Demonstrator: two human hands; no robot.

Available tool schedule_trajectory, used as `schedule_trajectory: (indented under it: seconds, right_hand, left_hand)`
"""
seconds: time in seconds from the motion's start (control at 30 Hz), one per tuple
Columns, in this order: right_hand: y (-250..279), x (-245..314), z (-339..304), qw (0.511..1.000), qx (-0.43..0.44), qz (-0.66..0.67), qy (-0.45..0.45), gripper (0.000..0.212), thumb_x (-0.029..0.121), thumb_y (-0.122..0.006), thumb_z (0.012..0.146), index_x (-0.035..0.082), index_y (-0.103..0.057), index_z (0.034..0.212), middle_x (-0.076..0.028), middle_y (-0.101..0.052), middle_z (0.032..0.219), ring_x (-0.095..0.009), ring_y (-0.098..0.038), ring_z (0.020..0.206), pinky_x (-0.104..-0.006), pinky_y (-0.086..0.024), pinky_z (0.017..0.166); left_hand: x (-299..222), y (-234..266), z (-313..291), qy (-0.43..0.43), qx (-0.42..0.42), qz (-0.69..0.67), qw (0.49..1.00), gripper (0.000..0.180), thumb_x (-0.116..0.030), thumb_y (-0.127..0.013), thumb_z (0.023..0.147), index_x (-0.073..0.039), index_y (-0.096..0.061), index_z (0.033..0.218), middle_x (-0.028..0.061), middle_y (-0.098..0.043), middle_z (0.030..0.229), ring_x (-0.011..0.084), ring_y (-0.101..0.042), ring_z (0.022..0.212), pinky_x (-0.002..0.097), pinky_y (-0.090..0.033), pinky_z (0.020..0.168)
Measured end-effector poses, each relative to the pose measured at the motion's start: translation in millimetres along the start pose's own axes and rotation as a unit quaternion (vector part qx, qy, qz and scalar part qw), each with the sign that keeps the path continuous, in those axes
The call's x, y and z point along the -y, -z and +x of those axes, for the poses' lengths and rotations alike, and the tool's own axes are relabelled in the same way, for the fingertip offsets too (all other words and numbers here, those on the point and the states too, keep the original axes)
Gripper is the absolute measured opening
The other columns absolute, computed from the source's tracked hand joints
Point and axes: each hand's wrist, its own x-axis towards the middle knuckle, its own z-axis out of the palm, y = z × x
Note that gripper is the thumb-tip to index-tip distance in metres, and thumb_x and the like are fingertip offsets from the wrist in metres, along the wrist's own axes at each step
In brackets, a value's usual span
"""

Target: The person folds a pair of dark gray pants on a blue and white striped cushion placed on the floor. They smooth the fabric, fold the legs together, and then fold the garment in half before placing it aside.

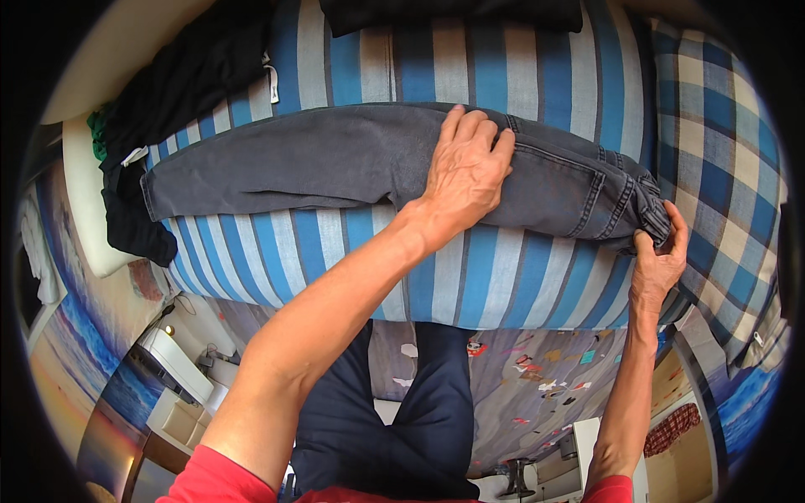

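Note:
A pair of dark grey jeans (277,159) lies lengthwise across a blue, white and grey striped cover (503,264). Its legs are laid one over the other, with the hems at the left and the gathered waistband (647,204) at the right. My left hand (468,163) lies on the upper thigh part, palm down, fingers a little bent and apart on the cloth. At the waistband's lower corner, my right hand (661,251) pinches the fabric between thumb and fingers. The palm sides of both hands are hidden.
Black clothing (176,92) with white tags is heaped at the left. Another dark item (453,12) lies at the far edge. A checked pillow (717,159) stands at the right, beside the waistband. Below the near edge are my legs (386,411) and a patterned floor (537,377).

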Motion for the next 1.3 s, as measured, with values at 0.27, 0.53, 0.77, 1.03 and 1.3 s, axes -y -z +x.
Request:
schedule_trajectory:
  seconds: [0.27, 0.53, 0.77, 1.03, 1.3]
  right_hand:
    - [-19.4, 11.7, 13.5, 0.996, -0.076, 0.000, 0.047, 0.047, -0.002, -0.059, 0.081, -0.002, -0.052, 0.127, -0.014, -0.058, 0.121, -0.019, -0.058, 0.109, -0.0288, -0.044, 0.097]
    - [-28.6, 6.1, 12.5, 0.917, -0.092, -0.321, 0.217, 0.048, 0.011, -0.064, 0.085, 0.006, -0.053, 0.131, -0.016, -0.056, 0.124, -0.033, -0.051, 0.118, -0.0417, -0.040, 0.101]
    - [-86.5, 41.3, -10.8, 0.922, 0.034, -0.174, 0.345, 0.045, 0.001, -0.065, 0.081, 0.004, -0.058, 0.126, -0.013, -0.057, 0.127, -0.029, -0.052, 0.119, -0.0396, -0.038, 0.100]
    - [-140.7, -30.2, 14.2, 0.878, -0.039, -0.313, 0.361, 0.044, 0.018, -0.056, 0.083, 0.008, -0.059, 0.126, -0.006, -0.056, 0.129, -0.025, -0.050, 0.118, -0.0394, -0.035, 0.099]
    - [-144.8, -28.7, 15.9, 0.872, -0.031, -0.343, 0.347, 0.045, 0.018, -0.055, 0.081, 0.009, -0.059, 0.125, -0.006, -0.056, 0.128, -0.027, -0.049, 0.118, -0.0414, -0.035, 0.099]
  left_hand:
    - [8.3, -5.6, 25.1, -0.026, -0.142, -0.008, 0.990, 0.017, 0.007, -0.063, 0.070, -0.004, -0.057, 0.081, 0.0083, -0.053, 0.080, 0.0262, -0.052, 0.080, 0.0395, -0.041, 0.073]
    - [5.9, -13.5, 2.4, 0.029, -0.108, -0.014, 0.994, 0.037, -0.005, -0.069, 0.077, 0.001, -0.060, 0.113, 0.0210, -0.056, 0.113, 0.0405, -0.049, 0.118, 0.0490, -0.038, 0.102]
    - [43.7, 41.0, -48.8, 0.085, -0.017, 0.101, 0.991, 0.054, -0.025, -0.068, 0.083, 0.001, -0.054, 0.128, 0.0249, -0.047, 0.134, 0.0426, -0.038, 0.133, 0.0535, -0.025, 0.112]
    - [76.9, 17.3, -80.8, 0.051, 0.058, 0.102, 0.992, 0.078, -0.047, -0.066, 0.081, -0.007, -0.042, 0.143, 0.0234, -0.028, 0.151, 0.0412, -0.021, 0.142, 0.0535, -0.012, 0.116]
    - [83.8, 5.9, -81.4, 0.058, 0.073, 0.117, 0.989, 0.079, -0.046, -0.066, 0.080, -0.009, -0.040, 0.144, 0.0224, -0.025, 0.152, 0.0397, -0.018, 0.143, 0.0530, -0.012, 0.116]
